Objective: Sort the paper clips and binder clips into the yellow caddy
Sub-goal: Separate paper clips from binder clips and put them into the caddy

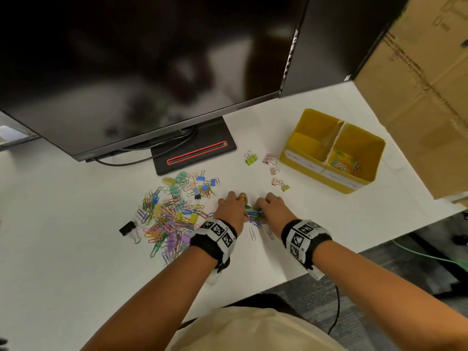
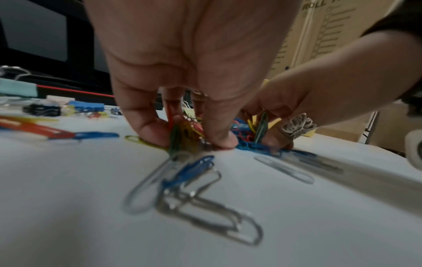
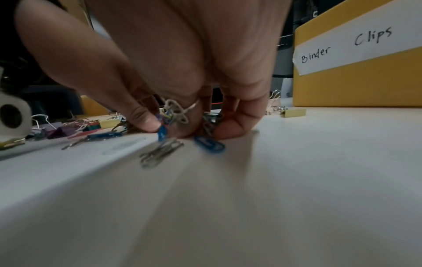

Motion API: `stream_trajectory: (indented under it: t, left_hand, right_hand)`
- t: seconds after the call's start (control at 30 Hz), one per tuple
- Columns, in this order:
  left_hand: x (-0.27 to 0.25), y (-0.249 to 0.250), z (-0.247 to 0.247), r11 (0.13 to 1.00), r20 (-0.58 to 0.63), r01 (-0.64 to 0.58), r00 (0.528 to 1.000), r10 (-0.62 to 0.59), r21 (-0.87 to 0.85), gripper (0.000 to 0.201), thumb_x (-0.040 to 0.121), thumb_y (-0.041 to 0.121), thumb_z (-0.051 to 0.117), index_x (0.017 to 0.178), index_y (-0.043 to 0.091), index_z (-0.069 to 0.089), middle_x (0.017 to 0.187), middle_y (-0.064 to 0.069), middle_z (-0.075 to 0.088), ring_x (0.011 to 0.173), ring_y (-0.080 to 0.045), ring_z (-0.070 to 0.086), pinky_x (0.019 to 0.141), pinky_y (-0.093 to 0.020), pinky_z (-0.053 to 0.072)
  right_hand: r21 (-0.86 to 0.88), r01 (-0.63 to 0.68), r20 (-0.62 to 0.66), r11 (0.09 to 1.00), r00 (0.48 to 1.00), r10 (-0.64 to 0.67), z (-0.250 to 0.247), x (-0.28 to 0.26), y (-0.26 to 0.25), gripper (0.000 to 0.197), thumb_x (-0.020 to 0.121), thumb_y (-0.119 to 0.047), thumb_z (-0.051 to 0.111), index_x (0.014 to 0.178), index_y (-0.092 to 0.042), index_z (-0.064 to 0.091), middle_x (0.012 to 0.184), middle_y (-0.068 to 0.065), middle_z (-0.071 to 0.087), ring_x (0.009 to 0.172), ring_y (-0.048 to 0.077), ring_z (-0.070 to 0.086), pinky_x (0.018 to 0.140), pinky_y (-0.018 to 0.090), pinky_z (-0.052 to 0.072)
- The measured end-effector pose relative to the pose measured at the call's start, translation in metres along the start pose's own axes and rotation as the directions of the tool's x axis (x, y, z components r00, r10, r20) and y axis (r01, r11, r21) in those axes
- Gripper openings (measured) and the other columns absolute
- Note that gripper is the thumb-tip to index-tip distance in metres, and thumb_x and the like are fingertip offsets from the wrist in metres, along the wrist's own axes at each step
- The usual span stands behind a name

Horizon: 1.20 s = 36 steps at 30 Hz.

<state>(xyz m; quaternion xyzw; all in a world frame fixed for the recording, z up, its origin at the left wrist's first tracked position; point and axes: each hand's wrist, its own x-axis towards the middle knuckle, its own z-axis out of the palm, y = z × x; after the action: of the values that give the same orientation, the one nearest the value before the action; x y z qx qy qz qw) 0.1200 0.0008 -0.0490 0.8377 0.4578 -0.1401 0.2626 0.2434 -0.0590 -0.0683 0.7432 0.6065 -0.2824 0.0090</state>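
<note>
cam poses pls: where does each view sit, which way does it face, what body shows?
Head: above, looking down at the white desk; both forearms, left hand, right hand.
Left wrist: low at the desk, facing along the left hand's fingers; right hand too.
Right wrist: low, facing along its fingers toward the yellow plastic caddy.
Shared: the small heap of coloured wire paper clips both hands gather.

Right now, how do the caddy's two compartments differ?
The left compartment of the yellow caddy looks empty; the right compartment holds coloured paper clips. The left one's label reads "Binder Clips"; the right one's label is too blurred to read. Both are open-topped and share a divider.
</note>
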Motion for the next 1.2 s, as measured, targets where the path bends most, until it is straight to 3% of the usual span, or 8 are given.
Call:
stream_trajectory:
  t: [0.37, 0.47, 0.6, 0.77, 0.9, 1.03, 1.1, 1.2]
  left_hand:
    - [0.031, 0.004, -0.029, 0.999, 0.229, -0.039, 0.973, 0.033, 0.022, 0.030, 0.094, 0.008, 0.046, 0.121, -0.002, 0.052, 0.128, -0.021, 0.053, 0.116, -0.034, 0.053, 0.095, -0.035, 0.044]
    - [0.032, 0.011, -0.048, 0.999, 0.261, -0.034, 0.964, 0.043, -0.039, 0.032, 0.095, 0.015, 0.048, 0.124, 0.000, 0.052, 0.128, -0.019, 0.054, 0.118, -0.032, 0.052, 0.094, -0.030, 0.043]
    - [0.031, 0.047, -0.082, 0.977, 0.194, -0.127, 0.968, 0.160, -0.171, 0.029, 0.095, 0.016, 0.050, 0.119, 0.001, 0.054, 0.122, -0.019, 0.057, 0.111, -0.031, 0.056, 0.082, -0.024, 0.041]
    - [0.049, 0.124, -0.108, 0.903, 0.053, -0.257, 0.955, 0.292, -0.344, 0.025, 0.094, 0.016, 0.050, 0.110, -0.002, 0.054, 0.103, -0.016, 0.056, 0.088, -0.026, 0.054, 0.075, -0.033, 0.047]
    - [0.071, 0.182, -0.099, 0.887, -0.072, -0.270, 0.962, 0.263, -0.375, 0.027, 0.094, 0.017, 0.051, 0.112, -0.002, 0.056, 0.114, -0.020, 0.059, 0.105, -0.032, 0.057, 0.076, -0.029, 0.041]
    - [0.084, 0.204, -0.079, 0.842, -0.088, -0.279, 0.959, 0.270, -0.462, 0.041, 0.095, 0.024, 0.050, 0.130, 0.003, 0.048, 0.129, -0.017, 0.057, 0.120, -0.030, 0.054, 0.099, -0.037, 0.044]
    - [0.085, 0.200, -0.072, 0.828, -0.030, -0.301, 0.945, 0.327, -0.474, 0.052, 0.097, 0.030, 0.045, 0.141, 0.004, 0.033, 0.132, -0.019, 0.054, 0.124, -0.030, 0.051, 0.104, -0.040, 0.042]
    - [0.079, 0.179, -0.075, 0.722, -0.140, -0.454, 0.881, 0.452, -0.523, 0.045, 0.096, 0.021, 0.045, 0.140, 0.011, 0.038, 0.136, -0.015, 0.052, 0.124, -0.024, 0.051, 0.106, -0.036, 0.042]
  right_hand:
    - [0.210, -0.106, -0.028, 0.972, 0.993, 0.114, -0.021, -0.013, 0.042, 0.042, 0.079, 0.019, 0.035, 0.112, 0.001, 0.054, 0.118, 0.019, 0.056, 0.111, 0.031, 0.052, 0.093, 0.031, 0.040]
    - [0.452, -0.103, -0.076, 0.886, 0.985, 0.153, -0.038, -0.028, 0.051, 0.031, 0.085, 0.014, 0.039, 0.095, -0.004, 0.062, 0.092, 0.008, 0.065, 0.088, 0.021, 0.053, 0.068, 0.005, 0.040]
    - [0.718, -0.089, -0.167, 0.690, 0.941, 0.295, -0.085, -0.044, 0.070, 0.032, 0.090, 0.004, 0.045, 0.072, -0.021, 0.053, 0.072, -0.006, 0.054, 0.069, 0.017, 0.049, 0.056, 0.013, 0.039]
    - [0.564, -0.262, -0.465, 0.784, 0.683, 0.563, -0.142, -0.043, 0.111, 0.015, 0.089, -0.010, 0.056, 0.101, -0.002, 0.062, 0.098, 0.015, 0.065, 0.092, 0.028, 0.060, 0.083, 0.032, 0.047]
    - [0.488, -0.405, -0.332, 0.773, 0.733, 0.593, -0.146, -0.036, 0.127, 0.039, 0.094, -0.020, 0.049, 0.127, 0.000, 0.046, 0.118, 0.028, 0.061, 0.113, 0.040, 0.055, 0.092, 0.039, 0.043]
    - [0.616, -0.271, -0.343, 0.740, 0.754, 0.561, -0.136, -0.046, 0.137, 0.044, 0.094, -0.010, 0.045, 0.137, -0.004, 0.037, 0.135, 0.021, 0.052, 0.125, 0.036, 0.048, 0.104, 0.041, 0.039]
    - [0.628, -0.210, -0.414, 0.750, 0.726, 0.549, -0.128, -0.050, 0.141, 0.038, 0.093, -0.007, 0.048, 0.131, -0.003, 0.045, 0.132, 0.018, 0.055, 0.122, 0.033, 0.051, 0.103, 0.041, 0.040]
    - [0.415, -0.123, -0.590, 0.901, 0.717, 0.370, -0.122, -0.056, 0.134, 0.016, 0.089, -0.006, 0.050, 0.100, -0.002, 0.061, 0.102, 0.020, 0.061, 0.089, 0.029, 0.056, 0.077, 0.027, 0.038]
